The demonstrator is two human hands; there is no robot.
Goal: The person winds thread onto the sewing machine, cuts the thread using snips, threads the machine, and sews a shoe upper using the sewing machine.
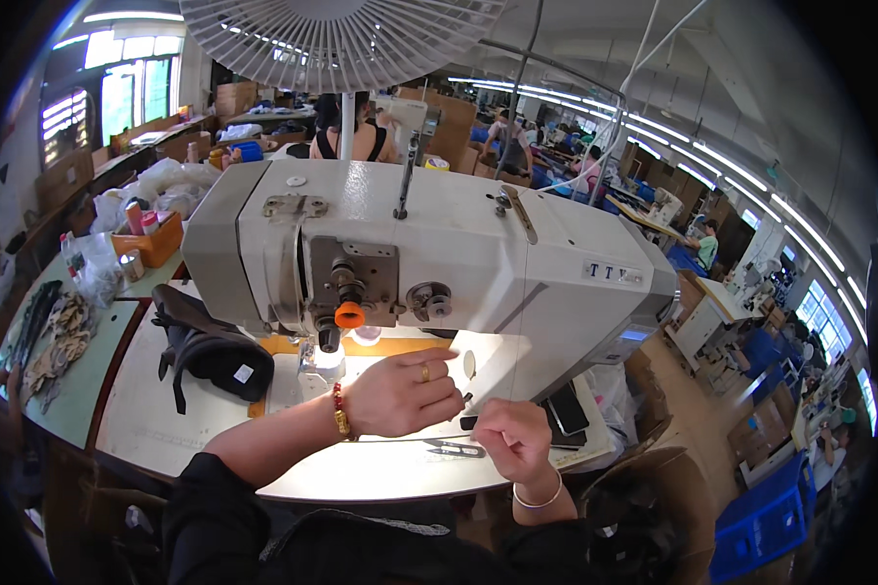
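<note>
The white table (361, 473) is the biggest thing in front of you. On it stands the big white sewing machine (429, 234), its long arm running across, just past your hands. Bright light falls by its needle end (322, 359), to the left of your fingers. I think small finger work goes best where the light is good, with your fingertips well apart from that end.

On the left, a black bag (219, 361) lies on the table, away from your hands. It is best left there, out of your way.

Your left hand (400, 395) is up over the table, its back showing. The pointer finger reaches right, and the others bend in close together. Your right hand (517, 444) is near it, fingers curled in. I cannot tell if either hand pinches anything. If you have something thin there, a slow, soft pull should be safest.

Flat black things (568, 411) lie just right of your right hand. Small metal snips (456, 449) lie just left of it, so mind their tips. The red and gold bracelet (340, 417) on your left wrist could catch, so hold it clear.
</note>
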